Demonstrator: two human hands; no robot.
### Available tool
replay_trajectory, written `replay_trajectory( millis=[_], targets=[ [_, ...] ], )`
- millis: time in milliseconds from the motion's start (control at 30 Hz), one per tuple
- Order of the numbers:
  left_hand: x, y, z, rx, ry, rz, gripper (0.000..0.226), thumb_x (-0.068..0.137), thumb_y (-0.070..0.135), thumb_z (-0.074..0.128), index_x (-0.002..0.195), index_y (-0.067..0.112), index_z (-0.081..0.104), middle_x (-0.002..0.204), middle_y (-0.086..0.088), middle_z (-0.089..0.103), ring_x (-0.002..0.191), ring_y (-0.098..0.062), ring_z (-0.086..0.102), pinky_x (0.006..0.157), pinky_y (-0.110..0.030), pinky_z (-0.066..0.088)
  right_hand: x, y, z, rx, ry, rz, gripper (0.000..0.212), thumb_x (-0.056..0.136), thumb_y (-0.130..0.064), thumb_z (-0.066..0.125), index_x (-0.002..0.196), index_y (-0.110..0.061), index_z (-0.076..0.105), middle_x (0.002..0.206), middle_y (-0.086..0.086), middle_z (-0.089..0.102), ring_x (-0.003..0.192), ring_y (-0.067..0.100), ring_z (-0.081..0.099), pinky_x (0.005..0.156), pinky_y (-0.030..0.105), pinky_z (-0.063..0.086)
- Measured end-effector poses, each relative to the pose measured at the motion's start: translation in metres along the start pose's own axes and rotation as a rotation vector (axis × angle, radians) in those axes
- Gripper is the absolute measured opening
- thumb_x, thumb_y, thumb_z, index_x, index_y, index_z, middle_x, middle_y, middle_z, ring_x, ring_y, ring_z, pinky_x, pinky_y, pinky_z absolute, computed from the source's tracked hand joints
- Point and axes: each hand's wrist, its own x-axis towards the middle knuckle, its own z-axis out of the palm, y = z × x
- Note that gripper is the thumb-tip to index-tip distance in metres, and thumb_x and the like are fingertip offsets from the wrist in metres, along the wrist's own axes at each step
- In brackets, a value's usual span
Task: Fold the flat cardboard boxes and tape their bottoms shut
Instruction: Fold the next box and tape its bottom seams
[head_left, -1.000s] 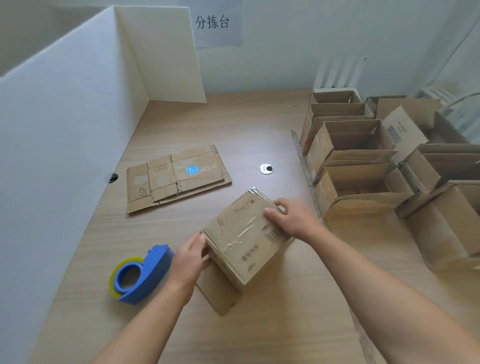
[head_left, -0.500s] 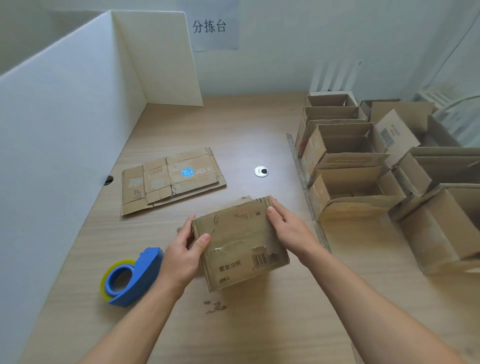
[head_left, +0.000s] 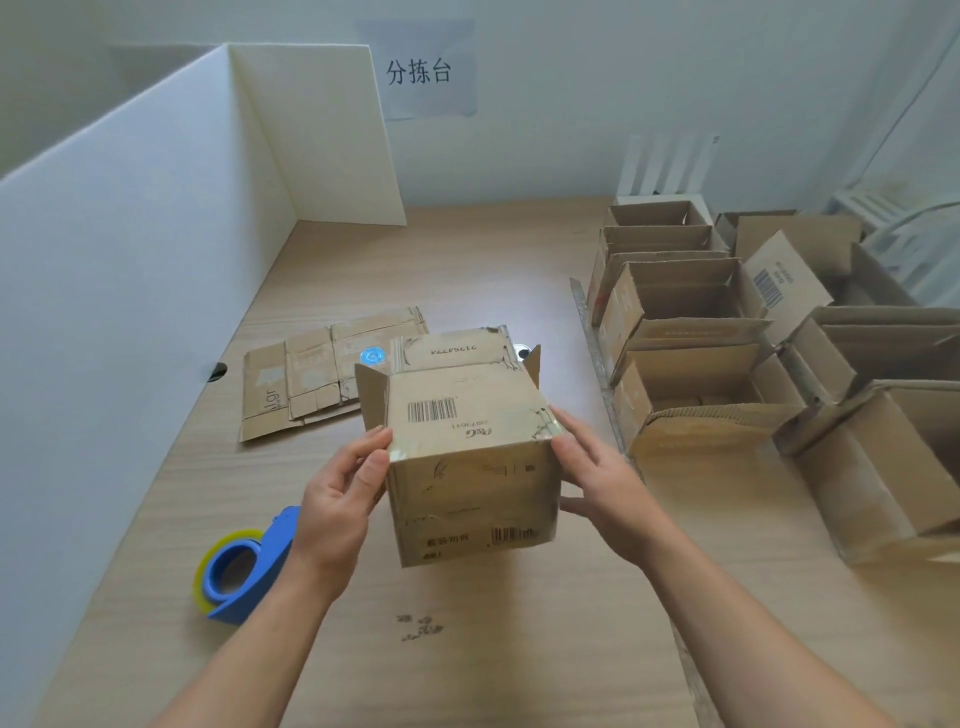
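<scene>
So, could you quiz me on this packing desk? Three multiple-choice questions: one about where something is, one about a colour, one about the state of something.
1. Where is the tape dispenser?
A) on the table, left of the held box
B) inside a box at the right
C) on top of the flat cardboard

2. What colour is its body?
A) red
B) blue
C) green

3. The held box is:
A) lying flat
B) crushed
C) folded into shape

Answers:
1 A, it lies on the table beside the left hand.
2 B, its shell is blue.
3 C, it stands squared up between the left hand and the right hand.
</scene>
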Motion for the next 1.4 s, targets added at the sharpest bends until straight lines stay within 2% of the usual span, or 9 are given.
replay_trajectory(
  millis=[133, 267, 433, 600, 767, 967, 1133, 1233, 1400],
  targets=[
    [-0.003, -0.004, 0.004, 0.163, 0.023, 0.072, 0.029, 0.082, 0.054, 0.073, 0.100, 0.030, 0.072, 0.123, 0.011, 0.066, 0.120, -0.017, 0.061, 0.093, -0.032, 0.054, 0.004, -0.003, 0.000, 0.108, 0.127, 0.120, 0.040, 0.099, -0.057, 0.045, 0.126, -0.032, 0.059, 0.115, -0.002, 0.069, 0.101, 0.022, 0.069, 0.085, 0.047, 0.058],
    [-0.008, -0.001, 0.010, 0.284, -0.094, 0.118, 0.072, 0.073, 0.050, 0.069, 0.140, 0.032, 0.050, 0.131, 0.023, 0.058, 0.127, 0.001, 0.053, 0.094, -0.020, 0.051, 0.007, 0.004, -0.003, 0.111, 0.060, 0.206, 0.035, 0.098, -0.048, 0.056, 0.131, -0.038, 0.057, 0.118, -0.010, 0.071, 0.105, 0.016, 0.069, 0.075, 0.041, 0.057],
    [0.000, 0.000, 0.010, 0.249, -0.150, -0.099, 0.096, 0.066, 0.042, 0.071, 0.152, 0.038, 0.030, 0.128, 0.013, 0.058, 0.126, -0.008, 0.054, 0.106, -0.038, 0.046, 0.001, 0.014, -0.011, 0.099, -0.043, 0.059, 0.047, 0.097, -0.017, 0.063, 0.134, -0.045, 0.052, 0.130, -0.008, 0.062, 0.109, 0.010, 0.067, 0.082, 0.035, 0.057],
    [-0.011, -0.011, 0.008, 0.366, -0.130, -0.135, 0.082, 0.061, 0.059, 0.069, 0.136, 0.036, 0.048, 0.132, 0.011, 0.056, 0.125, -0.001, 0.050, 0.105, -0.041, 0.047, -0.011, 0.022, -0.023, 0.053, -0.046, -0.065, 0.072, 0.072, -0.040, 0.081, 0.136, -0.042, 0.048, 0.142, -0.012, 0.054, 0.127, 0.012, 0.057, 0.106, 0.046, 0.047],
    [-0.023, -0.018, 0.014, 0.351, -0.136, -0.122, 0.092, 0.060, 0.057, 0.077, 0.143, 0.034, 0.042, 0.127, 0.020, 0.060, 0.118, 0.000, 0.057, 0.078, -0.012, 0.051, -0.025, 0.029, -0.029, -0.105, -0.024, -0.134, 0.086, 0.070, -0.045, 0.079, 0.142, -0.054, 0.034, 0.137, -0.034, 0.050, 0.127, -0.002, 0.052, 0.098, 0.028, 0.050],
    [-0.029, -0.022, 0.012, 0.462, -0.142, -0.013, 0.097, 0.065, 0.058, 0.076, 0.150, 0.045, 0.033, 0.143, 0.017, 0.047, 0.129, -0.004, 0.049, 0.098, -0.034, 0.053, -0.033, 0.032, -0.028, -0.244, -0.004, -0.253, 0.077, 0.071, -0.057, 0.074, 0.138, -0.061, 0.037, 0.145, -0.029, 0.042, 0.134, 0.000, 0.047, 0.102, 0.041, 0.050],
    [-0.016, 0.012, 0.012, 0.402, -0.133, 0.083, 0.082, 0.073, 0.070, 0.068, 0.142, 0.030, 0.049, 0.145, 0.010, 0.050, 0.135, -0.005, 0.046, 0.102, -0.035, 0.048, -0.032, 0.019, -0.025, -0.214, 0.048, -0.298, 0.062, 0.072, -0.059, 0.069, 0.127, -0.066, 0.040, 0.131, -0.041, 0.046, 0.131, -0.003, 0.047, 0.088, 0.017, 0.051],
    [0.020, 0.037, 0.020, 0.670, -0.089, 0.093, 0.066, 0.085, 0.047, 0.073, 0.143, 0.030, 0.048, 0.144, 0.009, 0.048, 0.123, -0.006, 0.054, 0.087, -0.018, 0.048, -0.027, 0.016, -0.021, -0.226, 0.068, -0.291, 0.060, 0.073, -0.062, 0.065, 0.128, -0.068, 0.040, 0.130, -0.044, 0.046, 0.128, -0.004, 0.049, 0.087, 0.015, 0.050],
    [0.066, 0.060, 0.052, 1.244, -0.126, 0.086, 0.052, 0.092, 0.040, 0.068, 0.140, 0.026, 0.053, 0.127, 0.001, 0.044, 0.105, -0.020, 0.053, 0.093, -0.031, 0.043, -0.028, 0.018, -0.016, -0.221, 0.099, -0.303, 0.060, 0.074, -0.063, 0.065, 0.130, -0.065, 0.042, 0.137, -0.036, 0.046, 0.130, -0.006, 0.046, 0.085, 0.012, 0.049]
  ],
)
